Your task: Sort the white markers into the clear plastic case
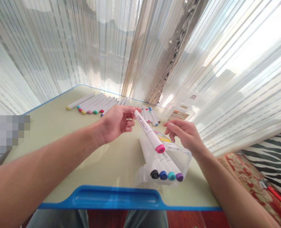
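Between the fingertips of my left hand (pixel 118 123) is the far end of a white marker (pixel 147 129) with a pink cap, which points toward me and downward. The marker hangs over a clear plastic case (pixel 190 155) that lies on its side, its opening facing me. Inside the case several markers (pixel 163 163) lie in a row with black, blue, teal and purple ends. My right hand (pixel 184 132) hovers at the right of the case, fingers loosely bent and apart, with nothing visible in them. Whether it touches the case is unclear.
More white markers (pixel 95 104) are spread at the table's back left, and a smaller group (pixel 151 114) lies behind the case. A clear lid-like plastic piece (pixel 182 109) with a label stands at the back right. A blue pencil groove (pixel 116 198) lines the table's front edge. Curtains hang behind.
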`<action>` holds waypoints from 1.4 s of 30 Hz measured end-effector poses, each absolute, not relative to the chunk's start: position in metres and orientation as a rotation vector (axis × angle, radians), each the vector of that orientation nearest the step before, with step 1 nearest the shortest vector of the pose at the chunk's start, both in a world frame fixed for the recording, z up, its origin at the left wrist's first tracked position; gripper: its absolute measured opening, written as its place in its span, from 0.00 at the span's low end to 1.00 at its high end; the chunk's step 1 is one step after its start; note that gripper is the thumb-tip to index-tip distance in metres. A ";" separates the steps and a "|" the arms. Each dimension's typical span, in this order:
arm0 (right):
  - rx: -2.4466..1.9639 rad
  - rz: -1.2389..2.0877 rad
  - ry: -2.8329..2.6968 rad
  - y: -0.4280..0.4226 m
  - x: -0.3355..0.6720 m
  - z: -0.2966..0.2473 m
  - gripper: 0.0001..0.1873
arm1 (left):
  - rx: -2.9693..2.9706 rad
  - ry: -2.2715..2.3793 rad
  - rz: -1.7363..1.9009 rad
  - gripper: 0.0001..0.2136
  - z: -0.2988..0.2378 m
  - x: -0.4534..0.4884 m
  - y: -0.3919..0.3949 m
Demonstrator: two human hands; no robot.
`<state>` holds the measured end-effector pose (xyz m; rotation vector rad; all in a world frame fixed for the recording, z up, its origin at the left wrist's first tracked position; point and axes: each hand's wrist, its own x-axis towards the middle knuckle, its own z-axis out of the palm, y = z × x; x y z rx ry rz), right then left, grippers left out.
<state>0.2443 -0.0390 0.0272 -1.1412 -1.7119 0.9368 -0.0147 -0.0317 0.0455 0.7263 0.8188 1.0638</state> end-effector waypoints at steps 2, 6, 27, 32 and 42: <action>-1.147 0.915 -1.754 -0.042 0.243 0.030 0.13 | 0.756 0.816 1.041 0.07 0.044 -0.014 -0.032; -1.159 0.881 -1.799 -0.046 0.241 0.031 0.13 | 0.820 0.832 1.046 0.07 0.041 -0.012 -0.033; -1.172 0.861 -1.763 -0.041 0.238 0.021 0.15 | 0.953 0.938 1.120 0.05 0.040 -0.011 -0.033; -1.186 0.879 -1.751 -0.039 0.237 0.021 0.16 | 1.424 1.113 1.028 0.05 0.038 -0.009 -0.036; -1.213 0.844 -1.780 -0.037 0.238 0.021 0.15 | 2.113 1.451 0.610 0.05 0.034 -0.007 -0.041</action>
